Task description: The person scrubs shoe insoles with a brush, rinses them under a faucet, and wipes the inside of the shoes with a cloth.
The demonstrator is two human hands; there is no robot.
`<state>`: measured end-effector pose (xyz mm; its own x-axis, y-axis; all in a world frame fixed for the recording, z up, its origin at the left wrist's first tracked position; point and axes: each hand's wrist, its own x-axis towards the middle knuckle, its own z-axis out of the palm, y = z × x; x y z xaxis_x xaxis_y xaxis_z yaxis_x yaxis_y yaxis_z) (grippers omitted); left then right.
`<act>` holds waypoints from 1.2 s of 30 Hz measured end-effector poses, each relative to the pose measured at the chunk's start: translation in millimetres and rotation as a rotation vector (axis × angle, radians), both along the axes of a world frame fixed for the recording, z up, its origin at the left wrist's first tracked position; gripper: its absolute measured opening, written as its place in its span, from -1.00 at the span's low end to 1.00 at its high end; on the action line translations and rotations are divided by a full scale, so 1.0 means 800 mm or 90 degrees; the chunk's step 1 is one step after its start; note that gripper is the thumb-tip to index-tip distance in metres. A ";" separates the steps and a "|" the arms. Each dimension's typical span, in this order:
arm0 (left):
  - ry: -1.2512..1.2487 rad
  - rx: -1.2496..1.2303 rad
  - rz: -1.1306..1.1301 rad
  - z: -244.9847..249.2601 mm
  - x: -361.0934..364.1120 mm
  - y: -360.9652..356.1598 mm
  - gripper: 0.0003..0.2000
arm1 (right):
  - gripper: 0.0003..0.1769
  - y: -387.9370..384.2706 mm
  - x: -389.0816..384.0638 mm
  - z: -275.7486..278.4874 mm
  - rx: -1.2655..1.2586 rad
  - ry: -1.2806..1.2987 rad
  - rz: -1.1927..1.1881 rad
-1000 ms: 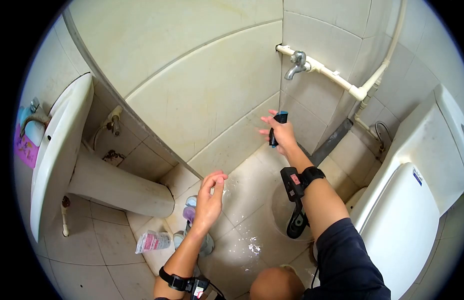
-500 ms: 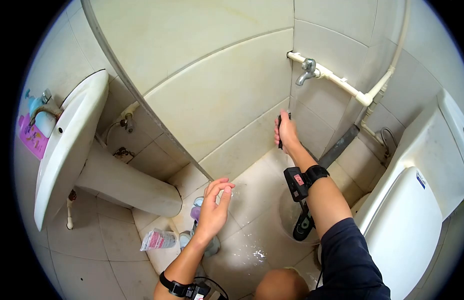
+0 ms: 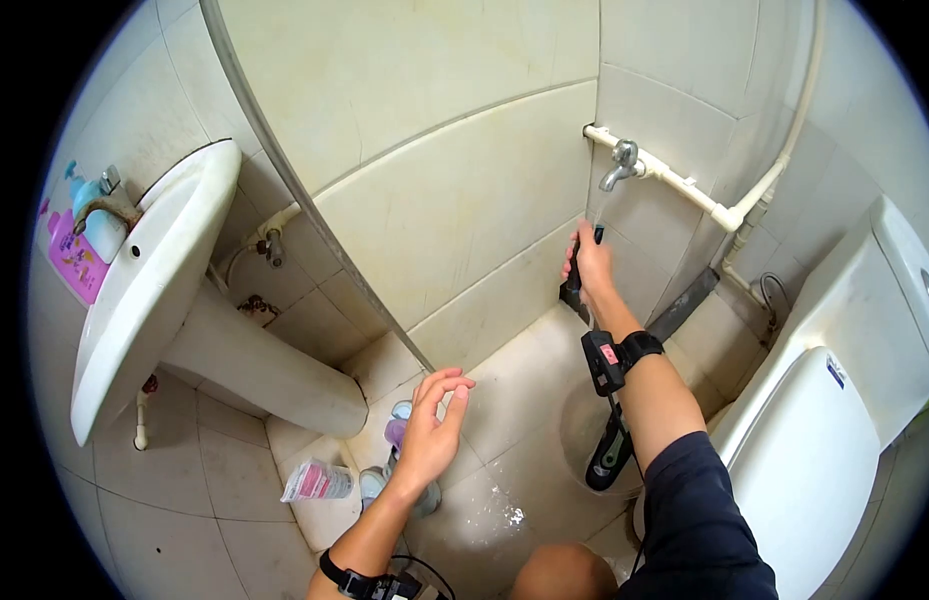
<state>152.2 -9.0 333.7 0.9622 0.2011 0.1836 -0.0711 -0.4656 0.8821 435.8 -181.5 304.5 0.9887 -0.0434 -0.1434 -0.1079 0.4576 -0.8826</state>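
Note:
My right hand is closed round a slim black handle, held below the metal tap in the corner. A thin stream of water seems to fall from the tap onto it. A dark end of the tool shows beneath my fist; its kind is not clear. My left hand hovers over the floor with fingers spread and slightly curled, holding nothing. Partly under my right forearm, a black tool with a green mark leans in a round, see-through basin.
On the left stands a white pedestal sink with a pink pouch and a pump bottle. A clear-and-pink packet and several bottles lie by its foot. The toilet is at right. The tiled floor looks wet.
The view has shifted slightly. My right hand has turned, so more of the black handle shows, with its dark end lower against the wall. My left hand keeps nearly the same pose.

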 end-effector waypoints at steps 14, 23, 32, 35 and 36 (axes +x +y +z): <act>-0.004 -0.002 -0.009 -0.001 -0.015 0.000 -0.78 | -0.66 -0.005 -0.018 -0.004 0.023 -0.079 0.039; -0.008 -0.019 -0.010 0.005 -0.019 -0.007 -0.79 | -0.68 -0.007 -0.023 0.019 -0.049 -0.057 0.086; -0.015 -0.005 -0.013 0.023 -0.026 -0.015 -0.80 | -0.53 -0.023 -0.005 0.033 -0.094 -0.069 -0.073; -0.038 0.003 -0.027 0.027 -0.024 -0.018 -0.80 | -0.47 -0.021 0.014 0.041 -0.300 -0.103 -0.075; -0.038 0.003 -0.027 0.025 -0.026 -0.020 -0.80 | -0.44 -0.013 0.018 0.035 -0.341 -0.113 -0.062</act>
<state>131.6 -24.7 354.0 0.9571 0.1589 0.2421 -0.1438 -0.4649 0.8736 449.8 -191.8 332.3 0.9834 -0.1563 0.0920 0.0839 -0.0577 -0.9948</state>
